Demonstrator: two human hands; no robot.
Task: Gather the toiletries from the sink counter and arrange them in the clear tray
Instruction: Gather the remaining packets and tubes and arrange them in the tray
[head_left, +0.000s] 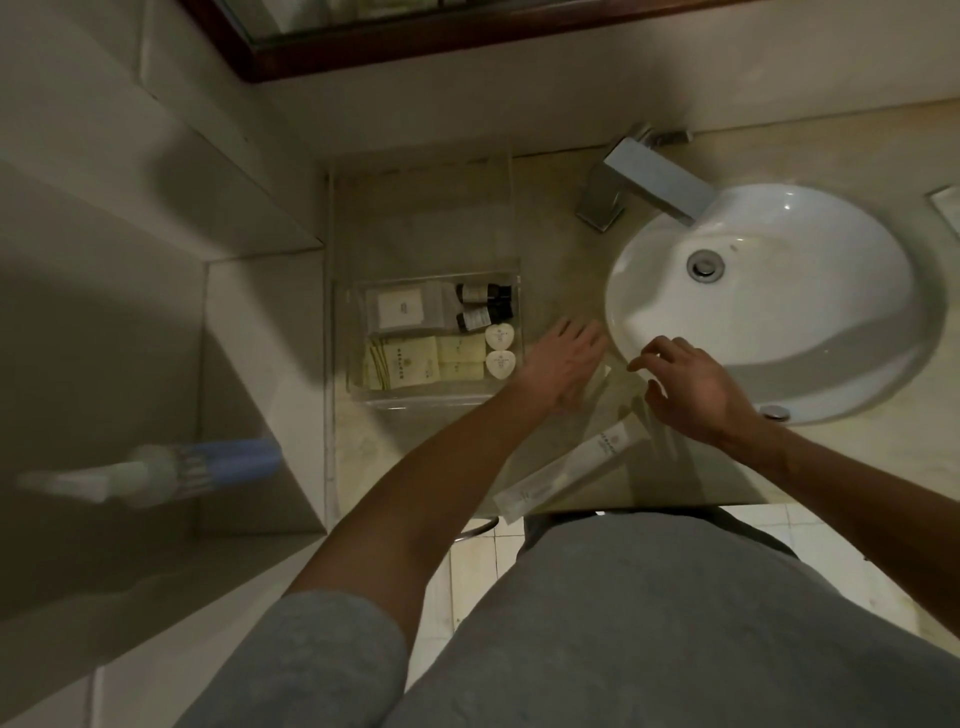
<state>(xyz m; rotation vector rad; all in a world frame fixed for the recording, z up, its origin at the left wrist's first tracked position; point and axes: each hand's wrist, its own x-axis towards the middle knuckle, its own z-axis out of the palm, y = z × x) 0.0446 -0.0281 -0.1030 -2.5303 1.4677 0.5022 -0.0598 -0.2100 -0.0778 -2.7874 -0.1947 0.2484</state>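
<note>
The clear tray (358, 395) sits on the counter left of the sink. Inside it lie a white square packet (399, 310), two small dark bottles (480, 304), two heart-shaped white soaps (500, 349) and several pale yellow sachets (415, 358). A long white wrapped packet (563, 470) lies diagonally on the counter near the front edge. My left hand (563, 364) hovers flat, fingers spread, just right of the tray, over another pale packet (602, 376) that is mostly hidden. My right hand (691, 387) is above the sink's near rim, fingers curled apart, holding nothing.
A round white sink (769, 312) fills the right side, with a square chrome faucet (644, 182) behind it. A dark-framed mirror (363, 47) hangs above. A white and blue pump bottle (156, 470) lies blurred on the lower ledge at left.
</note>
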